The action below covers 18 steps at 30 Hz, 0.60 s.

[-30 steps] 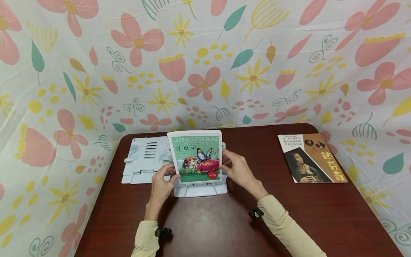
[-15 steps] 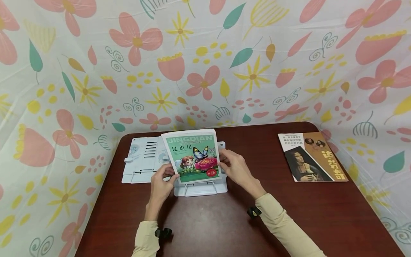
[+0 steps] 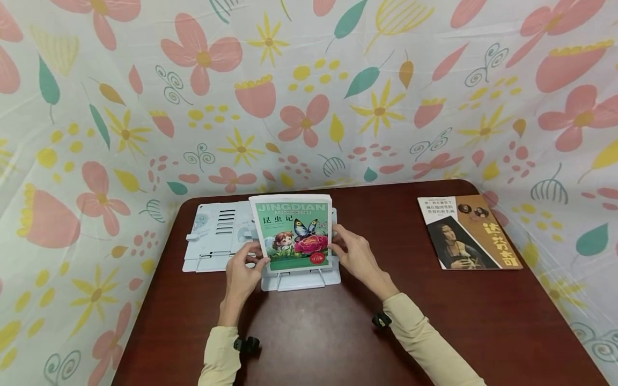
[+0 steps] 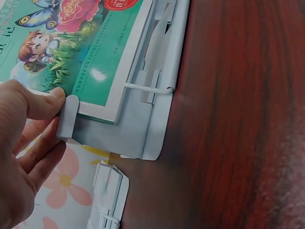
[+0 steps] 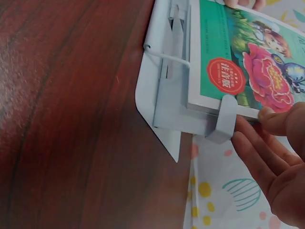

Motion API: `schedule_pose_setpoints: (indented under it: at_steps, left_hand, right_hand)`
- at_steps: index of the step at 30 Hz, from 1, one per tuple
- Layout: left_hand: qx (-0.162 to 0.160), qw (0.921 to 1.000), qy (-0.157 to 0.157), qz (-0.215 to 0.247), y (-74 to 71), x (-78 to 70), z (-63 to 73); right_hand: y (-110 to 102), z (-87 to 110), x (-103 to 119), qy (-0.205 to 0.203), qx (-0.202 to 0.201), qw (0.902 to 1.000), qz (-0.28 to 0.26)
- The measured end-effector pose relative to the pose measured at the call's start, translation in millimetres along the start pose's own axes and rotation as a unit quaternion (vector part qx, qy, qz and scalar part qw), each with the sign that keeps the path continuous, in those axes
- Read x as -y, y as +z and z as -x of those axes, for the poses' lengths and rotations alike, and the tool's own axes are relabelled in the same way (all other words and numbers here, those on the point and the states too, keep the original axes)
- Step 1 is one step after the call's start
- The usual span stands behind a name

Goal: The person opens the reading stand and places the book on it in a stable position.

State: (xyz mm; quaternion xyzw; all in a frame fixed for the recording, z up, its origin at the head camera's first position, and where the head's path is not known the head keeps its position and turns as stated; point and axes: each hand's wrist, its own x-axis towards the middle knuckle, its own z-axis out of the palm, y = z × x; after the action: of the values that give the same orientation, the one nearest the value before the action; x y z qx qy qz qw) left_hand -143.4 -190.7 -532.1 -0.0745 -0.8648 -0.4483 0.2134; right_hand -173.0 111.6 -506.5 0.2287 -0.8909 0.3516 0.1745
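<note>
A green-covered book [image 3: 294,236] with a butterfly, a red flower and a cartoon child leans face-out on a white book stand [image 3: 332,276]. My left hand [image 3: 242,272] grips its left edge; in the left wrist view the thumb [image 4: 51,100] lies on the cover beside a side clip [image 4: 69,114]. On the opposite edge my right hand [image 3: 358,261] holds the book, thumb in front and fingers [image 5: 259,148] reaching behind, next to the other side clip [image 5: 225,120]. Wire page holders [image 5: 167,56] cross the book's bottom edge.
A second white book stand [image 3: 205,244] lies on the dark wooden table [image 3: 410,321], left of the book. Another book [image 3: 468,233] with a portrait on its cover lies flat at the right. A flower-patterned cloth [image 3: 309,118] hangs behind the table.
The book leaned to the left half a second ago, and its top has since swung back right so it stands straighter. Both hands have kept hold of its edges.
</note>
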Motion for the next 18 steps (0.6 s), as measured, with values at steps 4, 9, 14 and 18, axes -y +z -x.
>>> schedule_pose_setpoints:
  at_steps: [4,9,14,18]
  left_hand:
    - [-0.002,0.9994,-0.004,-0.034,-2.2,-1.1,-2.0]
    - [-0.012,0.9984,-0.013,-0.053,-3.0,-3.3,-5.5]
    - [-0.017,0.9972,-0.032,-0.066,-1.4,-6.4,-3.0]
    - [-0.021,0.9963,-0.037,-0.075,0.5,-5.6,0.3]
  right_hand:
    - [3,1.4,-2,-0.004,-0.011,0.9999,-0.004]
    - [8,0.2,-4,-0.014,-0.039,0.9991,0.009]
    - [16,2.1,-3,-0.009,-0.058,0.9975,0.040]
    - [22,5.6,-1,-0.003,-0.074,0.9965,0.038]
